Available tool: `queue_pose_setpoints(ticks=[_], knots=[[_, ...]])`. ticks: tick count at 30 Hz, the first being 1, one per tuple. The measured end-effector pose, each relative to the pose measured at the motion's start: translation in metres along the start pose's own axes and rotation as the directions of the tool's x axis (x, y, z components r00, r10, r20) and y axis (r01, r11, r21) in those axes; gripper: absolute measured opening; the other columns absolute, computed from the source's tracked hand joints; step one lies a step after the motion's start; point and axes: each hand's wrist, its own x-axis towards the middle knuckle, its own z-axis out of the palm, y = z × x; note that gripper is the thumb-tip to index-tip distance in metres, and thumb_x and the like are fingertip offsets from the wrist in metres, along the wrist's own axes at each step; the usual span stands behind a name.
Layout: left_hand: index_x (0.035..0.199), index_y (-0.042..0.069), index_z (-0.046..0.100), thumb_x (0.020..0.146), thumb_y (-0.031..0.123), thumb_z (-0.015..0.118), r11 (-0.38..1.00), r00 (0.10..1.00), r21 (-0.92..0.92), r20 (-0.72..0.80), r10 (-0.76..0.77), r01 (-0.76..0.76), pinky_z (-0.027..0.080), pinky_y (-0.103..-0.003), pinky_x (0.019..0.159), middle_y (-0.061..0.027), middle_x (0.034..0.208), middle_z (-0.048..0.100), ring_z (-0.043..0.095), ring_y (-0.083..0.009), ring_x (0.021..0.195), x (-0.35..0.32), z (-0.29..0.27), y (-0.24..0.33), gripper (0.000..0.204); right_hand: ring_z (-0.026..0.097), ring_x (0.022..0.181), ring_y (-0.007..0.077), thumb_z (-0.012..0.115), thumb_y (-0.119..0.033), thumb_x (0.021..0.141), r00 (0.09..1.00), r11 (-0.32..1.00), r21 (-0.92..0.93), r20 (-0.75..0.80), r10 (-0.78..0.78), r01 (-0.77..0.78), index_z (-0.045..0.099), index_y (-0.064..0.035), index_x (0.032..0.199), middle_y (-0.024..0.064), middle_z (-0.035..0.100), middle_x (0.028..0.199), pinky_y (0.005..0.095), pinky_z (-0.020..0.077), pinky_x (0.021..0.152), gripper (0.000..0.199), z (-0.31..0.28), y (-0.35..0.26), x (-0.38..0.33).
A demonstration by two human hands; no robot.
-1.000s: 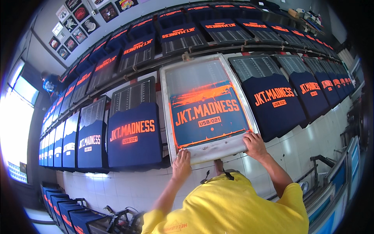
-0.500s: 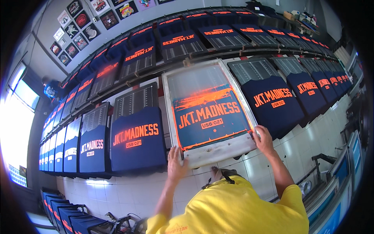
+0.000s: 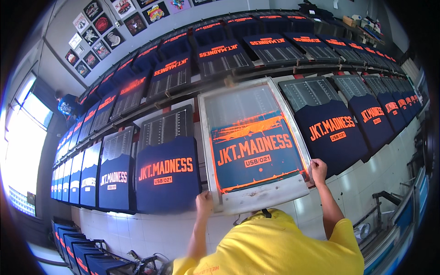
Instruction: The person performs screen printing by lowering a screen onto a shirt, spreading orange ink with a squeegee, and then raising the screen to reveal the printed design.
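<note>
A screen-printing frame (image 3: pixel 256 202), pale and rectangular, lies over a printing board in the near row. Its mesh is smeared with orange ink (image 3: pixel 250 129), and orange lettering shows on a dark blue ground inside it. My left hand (image 3: pixel 204 203) is closed at the frame's near left corner, its fingers curled. At the near right side, my right hand (image 3: pixel 318 171) is closed around the edge, thumb side up. Just left of the frame is a navy T-shirt (image 3: pixel 168 195) with orange print; another navy T-shirt (image 3: pixel 337 153) lies to its right.
Boards dressed with printed navy shirts run in long rows left, right and behind, with a rail (image 3: pixel 151 97) between rows. A person (image 3: pixel 65 106) stands at the far left. More frames (image 3: pixel 403 215) lean at the right. Dark shirts (image 3: pixel 82 252) hang at lower left.
The view has shifted, so the scene sits lower and further right. My left hand's fingers, spread on the frame before, are now curled at its corner. My right hand has closed more tightly on the edge.
</note>
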Motion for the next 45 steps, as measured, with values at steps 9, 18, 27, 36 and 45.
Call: queue_pose_setpoints(ticks=[9,18,27,36,45], knots=[[0.111,-0.008,0.067,0.096,0.014,0.063,0.785,0.886,-0.472,0.419,-0.199,0.400,0.057,-0.028,0.070,-0.0073,0.092,0.071,0.067,-0.0123,0.074,0.026,-0.028,0.007,0.027,0.062,0.069,0.0168,0.063,-0.010,0.088,0.996,0.995,0.057,-0.025,0.083,-0.082,0.065,0.0027,0.087,0.0091,0.066,0.074,0.0325,0.0488,0.067,0.012,0.011,0.003,0.001],[0.110,-0.005,0.069,0.095,0.019,0.066,0.739,0.844,-0.471,0.477,-0.246,0.482,0.056,-0.028,0.074,-0.0055,0.088,0.070,0.066,-0.0113,0.078,0.029,-0.031,-0.016,0.029,0.057,0.065,0.0158,0.062,-0.011,0.087,0.993,0.987,0.105,-0.012,0.121,-0.119,0.064,0.0021,0.086,0.0075,0.061,0.069,0.0331,0.0458,0.064,0.013,0.017,0.008,0.004],[0.110,-0.006,0.068,0.095,0.022,0.066,0.698,0.855,-0.543,0.480,-0.197,0.466,0.055,-0.028,0.075,-0.0057,0.092,0.070,0.067,-0.0128,0.078,0.023,-0.034,-0.006,0.032,0.059,0.067,0.0180,0.060,-0.013,0.087,0.986,0.986,0.045,-0.019,0.164,-0.163,0.065,0.0038,0.090,0.0090,0.062,0.071,0.0338,0.0461,0.065,0.018,0.016,0.006,0.006],[0.107,-0.006,0.068,0.095,0.023,0.064,0.811,0.960,-0.515,0.126,-0.249,0.278,0.046,-0.024,0.067,-0.0007,0.083,0.064,0.055,-0.0069,0.071,-0.004,-0.012,-0.001,0.032,0.064,0.067,0.0286,0.051,-0.027,0.090,0.881,0.902,-0.064,0.196,0.431,-0.427,0.065,0.0093,0.080,0.0207,0.063,0.067,0.0418,0.0480,0.068,0.041,0.007,-0.049,0.010],[0.110,-0.008,0.065,0.093,0.028,0.063,0.859,0.978,-0.482,-0.022,-0.207,0.171,0.043,-0.027,0.064,-0.0042,0.081,0.060,0.050,-0.0091,0.071,-0.016,-0.025,0.030,0.040,0.056,0.062,0.0269,0.054,-0.028,0.092,0.970,0.964,-0.133,0.049,0.238,-0.230,0.062,0.0090,0.075,0.0192,0.061,0.066,0.0433,0.0424,0.066,0.042,-0.004,-0.026,0.000]])
